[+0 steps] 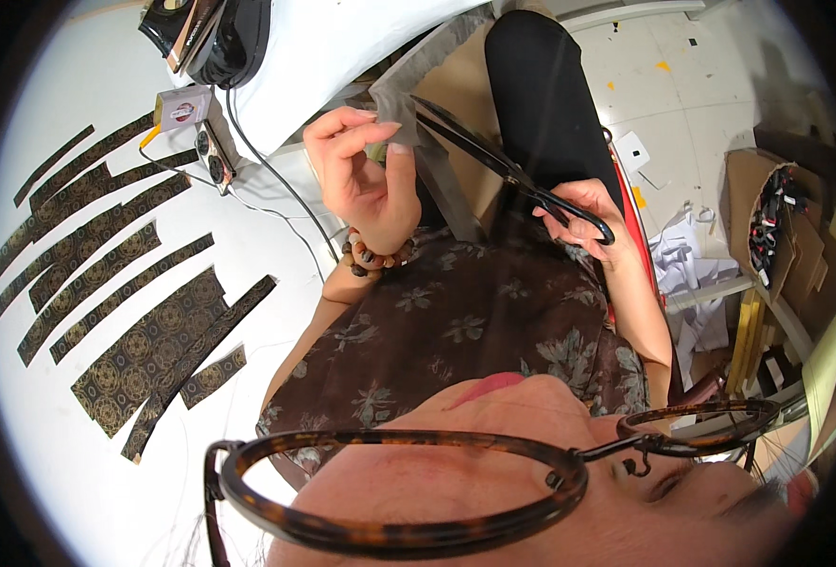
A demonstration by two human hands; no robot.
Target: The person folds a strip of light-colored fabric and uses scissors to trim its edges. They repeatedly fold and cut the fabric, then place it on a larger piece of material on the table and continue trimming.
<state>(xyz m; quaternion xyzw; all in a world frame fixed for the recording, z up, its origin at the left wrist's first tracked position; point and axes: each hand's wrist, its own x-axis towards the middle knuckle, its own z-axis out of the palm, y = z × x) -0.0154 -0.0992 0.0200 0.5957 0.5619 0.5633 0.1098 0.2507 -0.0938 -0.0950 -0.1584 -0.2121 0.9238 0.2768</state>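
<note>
My left hand (372, 180), with a beaded bracelet (372, 255) at its wrist, pinches a thin grey fabric strip (396, 106) between fingertips and thumb. The strip hangs down over my lap and also stretches up and to the right. My right hand (583, 215) grips the dark handles of a pair of long scissors (484, 144). Their blades point up and left, and the tips come close to the strip beside my left fingers. Whether the blades touch the cloth, I cannot tell.
On the white table (276, 331) at left lie several dark patterned fabric pieces (158, 350). A small box (183, 111), a power socket (215, 156), cables and a black glossy object (233, 42) are beyond them. At right, a cardboard box (739, 189) and white cloth (692, 255) lie on the floor.
</note>
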